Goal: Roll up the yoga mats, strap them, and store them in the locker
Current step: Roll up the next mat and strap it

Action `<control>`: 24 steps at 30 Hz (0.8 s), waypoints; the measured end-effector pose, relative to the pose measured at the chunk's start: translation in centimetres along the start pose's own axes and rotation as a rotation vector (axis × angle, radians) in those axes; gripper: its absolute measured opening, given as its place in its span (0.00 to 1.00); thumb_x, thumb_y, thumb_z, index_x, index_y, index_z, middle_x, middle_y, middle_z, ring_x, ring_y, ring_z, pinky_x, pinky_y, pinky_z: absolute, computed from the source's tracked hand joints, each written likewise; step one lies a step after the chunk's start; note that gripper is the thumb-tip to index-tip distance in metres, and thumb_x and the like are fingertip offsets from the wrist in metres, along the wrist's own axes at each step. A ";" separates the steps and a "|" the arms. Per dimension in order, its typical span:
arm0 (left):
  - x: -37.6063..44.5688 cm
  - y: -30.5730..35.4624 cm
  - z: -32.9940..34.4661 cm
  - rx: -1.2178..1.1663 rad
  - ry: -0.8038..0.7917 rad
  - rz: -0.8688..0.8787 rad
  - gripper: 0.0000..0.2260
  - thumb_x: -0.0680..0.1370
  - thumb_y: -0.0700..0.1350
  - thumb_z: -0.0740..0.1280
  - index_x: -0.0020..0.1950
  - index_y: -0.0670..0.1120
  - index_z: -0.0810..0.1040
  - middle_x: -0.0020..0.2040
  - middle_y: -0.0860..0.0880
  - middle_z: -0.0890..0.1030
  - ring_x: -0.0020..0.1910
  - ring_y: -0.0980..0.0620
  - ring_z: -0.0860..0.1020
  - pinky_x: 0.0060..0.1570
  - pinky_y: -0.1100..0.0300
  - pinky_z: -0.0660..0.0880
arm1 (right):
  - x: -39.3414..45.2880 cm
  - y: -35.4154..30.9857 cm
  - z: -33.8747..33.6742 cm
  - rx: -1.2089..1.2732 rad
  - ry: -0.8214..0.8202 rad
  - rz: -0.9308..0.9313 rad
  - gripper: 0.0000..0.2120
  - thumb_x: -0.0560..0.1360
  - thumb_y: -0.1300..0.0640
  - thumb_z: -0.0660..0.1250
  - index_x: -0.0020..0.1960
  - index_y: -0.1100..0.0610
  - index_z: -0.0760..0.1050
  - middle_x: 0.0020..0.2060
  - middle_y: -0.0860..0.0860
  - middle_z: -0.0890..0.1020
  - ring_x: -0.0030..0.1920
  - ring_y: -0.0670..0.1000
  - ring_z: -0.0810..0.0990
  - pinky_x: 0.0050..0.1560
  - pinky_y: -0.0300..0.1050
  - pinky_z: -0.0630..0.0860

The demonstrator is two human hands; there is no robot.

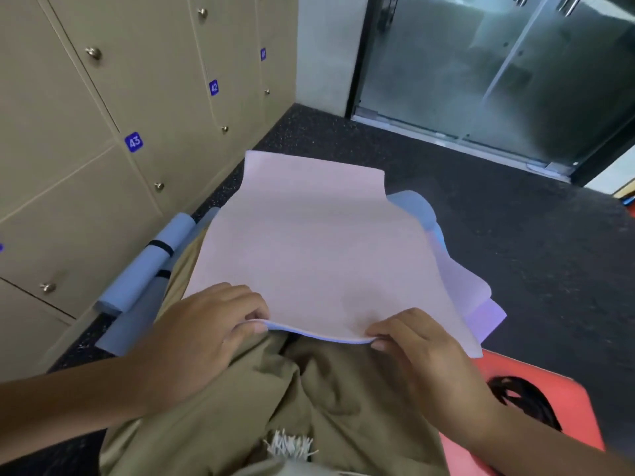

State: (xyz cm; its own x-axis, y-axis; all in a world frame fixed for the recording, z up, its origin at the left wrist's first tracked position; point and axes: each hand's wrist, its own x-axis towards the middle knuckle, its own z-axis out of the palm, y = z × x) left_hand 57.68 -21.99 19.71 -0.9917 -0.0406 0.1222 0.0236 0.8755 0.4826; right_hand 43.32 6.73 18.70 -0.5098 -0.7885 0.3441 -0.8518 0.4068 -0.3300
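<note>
Both forearms bare — no sleeves, watch or rings visible. The person wears loose khaki cloth trousers (343, 400), creased, with a white frayed fringe (290, 444) at the lower edge.

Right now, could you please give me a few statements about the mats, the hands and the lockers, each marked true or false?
1. Both hands pinch the near edge of the pink mat. True: left hand and right hand each grip it.
2. Two rolled blue mats lie beside the lockers. True.
3. The rolled blue mats have no straps. False: black straps circle them.
4. A locker door stands open. False: every door in view is closed.
5. A red mat lies to the person's right. True.
</note>
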 end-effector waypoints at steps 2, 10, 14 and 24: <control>0.2 0.4 0.4 -0.002 0.021 -0.051 0.09 0.81 0.57 0.58 0.44 0.59 0.74 0.43 0.62 0.75 0.45 0.59 0.73 0.41 0.62 0.71 | -0.3 0.0 0.6 0.048 0.033 0.063 0.11 0.79 0.51 0.62 0.49 0.53 0.82 0.42 0.43 0.80 0.47 0.45 0.77 0.48 0.37 0.73; 1.2 0.2 2.2 0.002 0.047 -0.146 0.09 0.80 0.49 0.58 0.41 0.55 0.72 0.35 0.57 0.73 0.37 0.56 0.71 0.36 0.53 0.70 | 0.1 0.8 0.9 0.245 0.001 0.326 0.04 0.77 0.53 0.73 0.44 0.46 0.79 0.41 0.39 0.78 0.46 0.43 0.78 0.47 0.32 0.71; 1.8 -0.6 2.7 0.084 0.053 -0.076 0.10 0.82 0.47 0.58 0.42 0.53 0.72 0.36 0.58 0.72 0.36 0.55 0.69 0.37 0.57 0.67 | 0.1 1.3 1.5 0.125 -0.023 0.321 0.07 0.78 0.46 0.61 0.45 0.46 0.77 0.39 0.39 0.76 0.44 0.45 0.74 0.46 0.39 0.71; 4.9 -3.9 1.5 -0.225 -0.201 -0.105 0.12 0.81 0.59 0.56 0.45 0.59 0.77 0.41 0.61 0.80 0.39 0.59 0.78 0.39 0.71 0.67 | 3.4 5.7 1.1 0.218 -0.247 0.098 0.08 0.83 0.48 0.58 0.47 0.45 0.72 0.38 0.39 0.75 0.38 0.41 0.74 0.38 0.37 0.71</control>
State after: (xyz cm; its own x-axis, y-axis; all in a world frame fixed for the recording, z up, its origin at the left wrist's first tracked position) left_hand 52.48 -24.88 17.09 -0.9948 -0.0096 -0.1014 -0.0751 0.7420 0.6661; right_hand 36.85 5.85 17.00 -0.5209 -0.8492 0.0872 -0.7407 0.3988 -0.5406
